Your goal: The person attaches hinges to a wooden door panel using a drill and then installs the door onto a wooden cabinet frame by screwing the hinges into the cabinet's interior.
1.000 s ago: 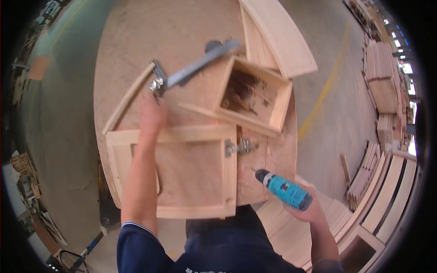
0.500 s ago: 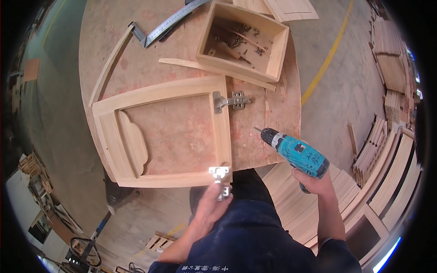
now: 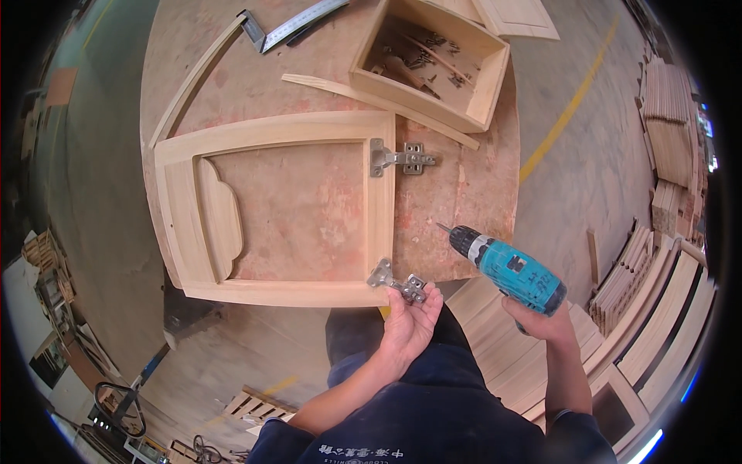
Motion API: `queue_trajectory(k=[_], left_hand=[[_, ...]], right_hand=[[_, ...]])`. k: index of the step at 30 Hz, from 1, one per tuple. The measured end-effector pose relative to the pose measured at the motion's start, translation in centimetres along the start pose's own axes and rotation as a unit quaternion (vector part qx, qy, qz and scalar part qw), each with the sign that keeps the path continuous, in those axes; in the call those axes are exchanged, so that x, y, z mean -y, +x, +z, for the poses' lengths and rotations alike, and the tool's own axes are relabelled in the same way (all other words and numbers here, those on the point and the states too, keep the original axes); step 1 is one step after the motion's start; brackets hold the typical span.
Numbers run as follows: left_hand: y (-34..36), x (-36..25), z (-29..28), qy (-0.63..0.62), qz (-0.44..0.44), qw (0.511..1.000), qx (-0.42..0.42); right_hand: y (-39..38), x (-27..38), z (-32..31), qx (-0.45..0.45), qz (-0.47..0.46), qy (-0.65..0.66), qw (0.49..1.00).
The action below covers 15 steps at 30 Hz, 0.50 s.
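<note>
A pale wooden door frame [image 3: 185, 224] with a scalloped inner piece lies on the worktable [image 3: 294, 209]. One metal hinge [image 3: 402, 158] rests at its upper right corner. My left hand [image 3: 406, 325] holds a second metal hinge [image 3: 398, 282] in its fingertips at the frame's lower right corner, the hinge's cup end over the corner. My right hand [image 3: 541, 321] grips a teal and black cordless drill [image 3: 510, 267] beside the table's right edge, its bit pointing up and left towards the frame, apart from it.
An open wooden box [image 3: 487, 100] of hardware, a wooden strip [image 3: 325, 87], a curved strip [image 3: 193, 77], a metal square [image 3: 294, 23] and panels [image 3: 518, 19] occupy the table's far part. Stacked wood [image 3: 665, 124] and slatted pieces [image 3: 672, 309] stand right, beyond a yellow floor line [image 3: 572, 100].
My left hand came down from the metal square, took hold of a hinge and has moved it rightward onto the frame's lower right corner. The drill in my right hand has risen slightly.
</note>
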State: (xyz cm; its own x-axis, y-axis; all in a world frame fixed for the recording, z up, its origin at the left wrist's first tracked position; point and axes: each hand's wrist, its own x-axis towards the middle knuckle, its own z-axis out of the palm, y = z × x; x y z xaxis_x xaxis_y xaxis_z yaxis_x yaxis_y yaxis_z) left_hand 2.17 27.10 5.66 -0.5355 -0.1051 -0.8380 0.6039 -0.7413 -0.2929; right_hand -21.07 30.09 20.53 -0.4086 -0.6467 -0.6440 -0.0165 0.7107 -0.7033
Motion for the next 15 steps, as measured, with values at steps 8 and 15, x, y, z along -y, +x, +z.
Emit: queue_trajectory(k=[8,15], left_hand=[[1.8,0.8,-1.3,-0.121,-0.034,0.990,0.070],[1.6,1.0,0.4,-0.113,-0.006,0.993,0.042]], right_hand=[[0.2,-0.5,-0.2,0.017,0.018,0.007,1.000],[1.3,-0.5,-0.3,0.055,-0.026,-0.010,0.998]])
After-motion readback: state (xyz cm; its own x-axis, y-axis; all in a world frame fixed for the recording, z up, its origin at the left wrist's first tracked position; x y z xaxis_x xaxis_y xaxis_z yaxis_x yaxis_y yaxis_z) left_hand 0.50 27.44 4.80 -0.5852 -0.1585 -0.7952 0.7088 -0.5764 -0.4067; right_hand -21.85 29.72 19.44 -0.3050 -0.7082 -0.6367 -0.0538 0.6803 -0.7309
